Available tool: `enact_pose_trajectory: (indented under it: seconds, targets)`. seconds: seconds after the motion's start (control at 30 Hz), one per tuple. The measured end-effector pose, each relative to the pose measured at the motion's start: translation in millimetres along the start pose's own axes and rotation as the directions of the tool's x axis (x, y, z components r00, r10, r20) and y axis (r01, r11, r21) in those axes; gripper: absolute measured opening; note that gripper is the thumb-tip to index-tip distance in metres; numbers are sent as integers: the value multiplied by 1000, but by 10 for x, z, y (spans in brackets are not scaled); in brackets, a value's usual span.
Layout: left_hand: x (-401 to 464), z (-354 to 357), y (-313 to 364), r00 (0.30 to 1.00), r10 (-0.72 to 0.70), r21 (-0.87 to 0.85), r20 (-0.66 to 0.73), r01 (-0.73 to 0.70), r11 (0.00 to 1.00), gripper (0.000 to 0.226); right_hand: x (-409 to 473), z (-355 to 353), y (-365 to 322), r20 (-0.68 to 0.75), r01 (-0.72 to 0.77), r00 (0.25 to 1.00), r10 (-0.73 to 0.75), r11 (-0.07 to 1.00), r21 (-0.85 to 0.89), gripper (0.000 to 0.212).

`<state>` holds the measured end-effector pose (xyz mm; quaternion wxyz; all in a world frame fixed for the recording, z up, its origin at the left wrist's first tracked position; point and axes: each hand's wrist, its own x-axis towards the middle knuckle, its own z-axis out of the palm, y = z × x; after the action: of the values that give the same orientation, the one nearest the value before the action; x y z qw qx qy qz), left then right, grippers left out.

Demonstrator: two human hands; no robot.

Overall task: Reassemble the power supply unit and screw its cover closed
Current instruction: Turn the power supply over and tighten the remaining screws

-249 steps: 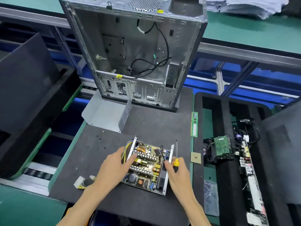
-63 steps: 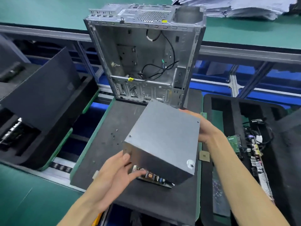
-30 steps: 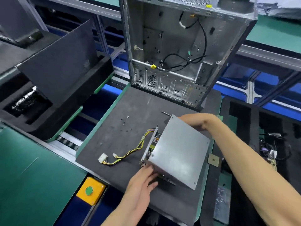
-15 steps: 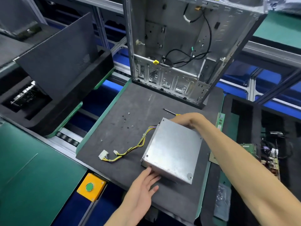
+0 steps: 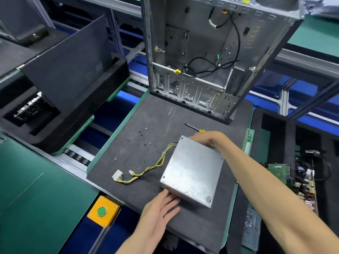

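Nearest the camera, the left hand lies flat on the dark mat, its fingers straight and slightly spread, the fingertips touching the near lower edge of the metal box; it curls round nothing. To its left, off the mat, sits a yellow button box with a green button on top. The metal box, which is the power supply with its grey cover on, rests flat on the mat, a little right of the mat's middle; small holes show at its corners. A bundle of yellow and dark wires runs out of its far left corner and trails left over the mat to a white plug. The right hand reaches across from the right and grips the far edge of the box, fingers curled over that edge; the fingertips themselves are hidden behind it. Just beyond that hand lies a screwdriver with a yellow handle, flat on the mat, its tip pointing left. Left of it a few loose screws are scattered on the mat, apart from the box. At the mat's right edge a green memory stick lies lengthwise; further right, circuit boards sit in a black foam tray. At the far end of the mat stands an open computer case, upright, with black cables hanging inside; to the left a dark panel leans in another black tray.
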<state>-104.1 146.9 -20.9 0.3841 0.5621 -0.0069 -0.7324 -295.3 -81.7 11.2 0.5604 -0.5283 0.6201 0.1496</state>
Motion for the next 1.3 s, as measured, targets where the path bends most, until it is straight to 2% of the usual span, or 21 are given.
enact_pose_trajectory:
  seconds: [0.07, 0.17, 0.23, 0.3, 0.37, 0.47, 0.53, 0.57, 0.7, 0.77, 0.83, 0.9, 1.0, 1.03, 1.1, 1.17, 1.2, 1.3]
  targets:
    - [-16, 14, 25, 1000, 27, 46, -2, -27, 999, 25, -1, 2, -4, -36, -12, 999, 11, 999, -46, 60]
    - [-60, -1, 82, 998, 53, 145, -32, -48, 988, 22, -3, -54, -41, -200, -10, 979, -27, 984, -178, 60]
    - [-97, -56, 135, 996, 67, 224, -66, -50, 973, 16, -4, -129, -7, -293, 28, 954, -56, 995, -99, 54]
    - [-121, -140, 219, 978, 169, 349, -124, -116, 930, 11, -56, -201, 93, -346, 45, 937, -46, 999, -10, 50]
    - [-123, -193, 350, 917, 368, 526, -156, -238, 817, 8, -133, -227, 254, -368, 14, 930, 5, 999, 48, 51]
    - [-123, -75, 720, 751, 660, 678, -16, -477, 559, 7, -270, -182, 572, -411, -6, 906, 104, 972, 234, 60]
    - [-45, 116, 988, 701, 703, 712, 121, -555, 430, 16, -369, -81, 753, -412, 15, 896, 162, 919, 395, 64]
    - [20, 236, 1103, 721, 670, 729, 177, -553, 403, 27, -416, -2, 823, -406, 31, 895, 186, 881, 473, 66]
    - [259, 664, 1381, 906, 326, 825, 270, -392, 406, 76, -552, 395, 956, -351, 129, 920, 173, 713, 689, 92]
    - [319, 755, 1377, 943, 166, 852, 288, -332, 406, 90, -581, 581, 965, -353, 183, 927, 125, 672, 718, 105]
    - [367, 768, 1320, 951, 68, 852, 303, -302, 427, 92, -608, 757, 926, -356, 195, 927, 118, 658, 727, 114]
    - [431, 734, 1239, 949, 64, 833, 308, -302, 464, 93, -631, 932, 900, -390, 217, 912, 131, 653, 726, 110]
    - [477, 689, 1164, 945, 138, 801, 297, -325, 503, 87, -628, 1149, 827, -505, 340, 854, 125, 602, 723, 75]
    - [465, 686, 1151, 942, 155, 795, 297, -333, 507, 84, -623, 1194, 801, -530, 369, 837, 133, 579, 727, 70]
    - [414, 680, 1134, 935, 177, 776, 307, -354, 522, 75, -614, 1268, 747, -556, 406, 815, 163, 523, 749, 71]
    - [353, 653, 1107, 928, 209, 724, 308, -371, 582, 64, -622, 1344, 684, -580, 452, 795, 179, 462, 763, 85]
    - [319, 635, 1092, 922, 232, 696, 310, -386, 605, 60, -640, 1392, 649, -602, 480, 776, 190, 443, 758, 85]
    - [188, 566, 1046, 875, 329, 630, 355, -484, 608, 56, -718, 1501, 554, -722, 623, 666, 187, 394, 676, 52]
